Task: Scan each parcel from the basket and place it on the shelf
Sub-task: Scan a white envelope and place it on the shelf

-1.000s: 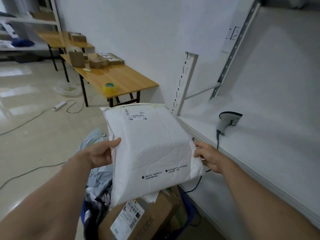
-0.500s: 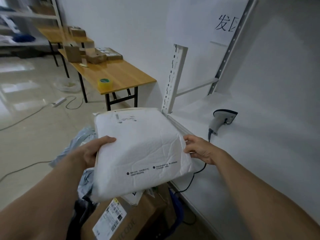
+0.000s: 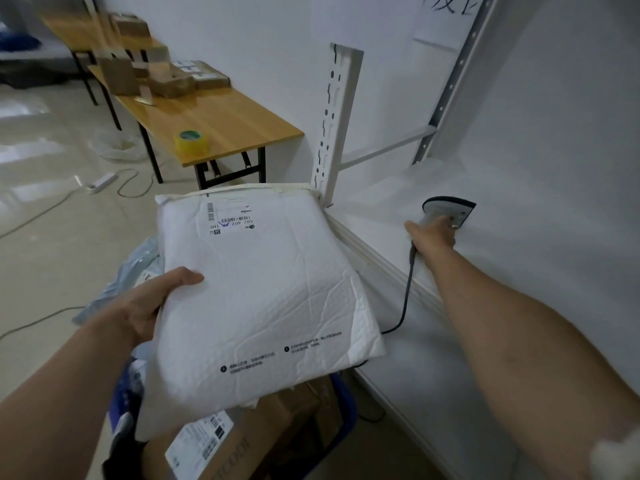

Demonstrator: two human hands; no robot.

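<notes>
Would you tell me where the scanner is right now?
In the head view, the scanner lies on the shelf at upper right, with the right hand on its handle, right of the parcel.

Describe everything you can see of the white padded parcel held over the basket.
The white padded parcel is a flat, rectangular bubble mailer, its plastic-looking skin quilted and creased. A shipping label with barcodes sits near its far edge; two blocks of small print run near the near edge. It lies roughly level, face up, above the blue basket. Only the left hand grips it, at its left edge, thumb on top.
</notes>
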